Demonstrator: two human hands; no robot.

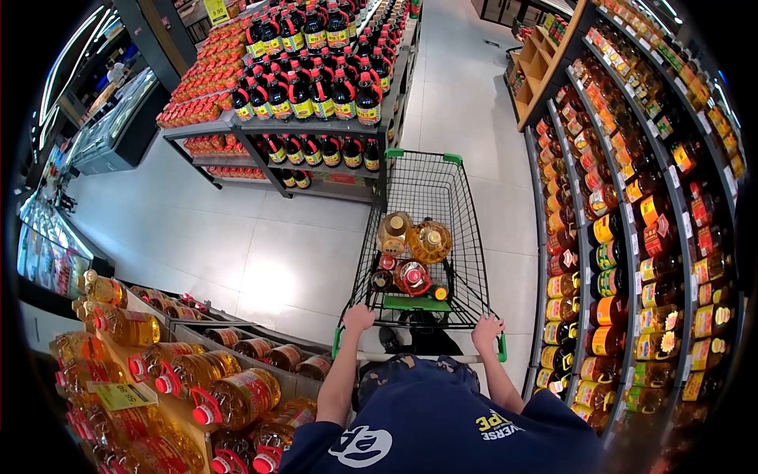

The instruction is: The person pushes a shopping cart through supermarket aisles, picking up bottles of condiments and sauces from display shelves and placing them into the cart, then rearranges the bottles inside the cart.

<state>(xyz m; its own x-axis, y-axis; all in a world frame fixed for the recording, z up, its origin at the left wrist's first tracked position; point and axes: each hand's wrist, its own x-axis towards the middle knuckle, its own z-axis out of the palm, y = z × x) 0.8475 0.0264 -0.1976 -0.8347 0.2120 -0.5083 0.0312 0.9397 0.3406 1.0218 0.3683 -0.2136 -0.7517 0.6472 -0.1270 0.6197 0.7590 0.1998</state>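
Note:
A black wire shopping cart (466, 213) with green corners stands in front of me. My left hand (360, 318) is closed on the cart's near left side, by the green end of its handle. At the near right corner my right hand (488, 326) is likewise closed on the cart, its fingers bent over the edge. Inside the basket stand two large bottles of golden oil (430, 240) (393, 229). Nearer to me are a red-capped bottle (412, 276) and a small dark bottle (382, 280).
Shelves of bottles (608, 276) line the right side. Ahead on the left, a display rack (316, 122) holds dark, red-capped bottles. Large oil bottles (245, 395) with a yellow price sign (122, 396) stand close on my left. Pale floor tiles (454, 87) run ahead between the shelves.

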